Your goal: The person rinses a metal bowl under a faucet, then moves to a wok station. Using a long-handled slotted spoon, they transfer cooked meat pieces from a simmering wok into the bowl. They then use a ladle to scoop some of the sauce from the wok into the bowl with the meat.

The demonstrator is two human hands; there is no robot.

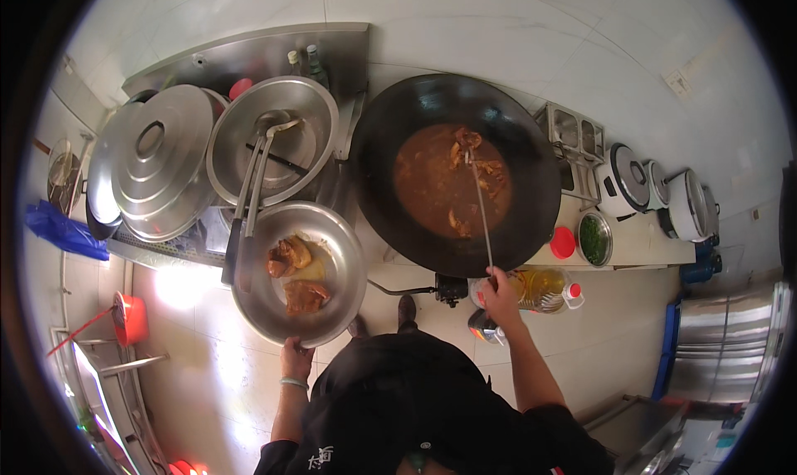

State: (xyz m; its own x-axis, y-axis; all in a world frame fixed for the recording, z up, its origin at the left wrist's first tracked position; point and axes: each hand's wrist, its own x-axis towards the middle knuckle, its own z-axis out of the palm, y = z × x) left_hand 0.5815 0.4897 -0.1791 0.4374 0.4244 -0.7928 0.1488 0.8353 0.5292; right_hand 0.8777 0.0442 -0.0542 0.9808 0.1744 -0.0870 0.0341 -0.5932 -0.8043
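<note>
My left hand [296, 359] grips the near rim of a stainless steel basin [344, 258]. Inside that basin lie several browned pieces of meat [305, 297] in a little yellowish liquid. In my right hand [502, 298] is the handle of a long, thin metal utensil [482, 210]. It reaches into a large black wok [380, 176], its tip at a piece of meat [467, 140] near the far side of the reddish-brown broth [423, 185]. The tip's exact shape is hard to make out. More meat [459, 224] sits in the broth nearer me.
Behind the held basin stands another steel basin [223, 143] with long-handled ladles [260, 173]. Large domed lids [187, 126] are at left. A bowl of chopped greens [596, 239], a red lid [562, 243] and a rice cooker [629, 176] line the right counter. An oil jug [535, 289] stands below.
</note>
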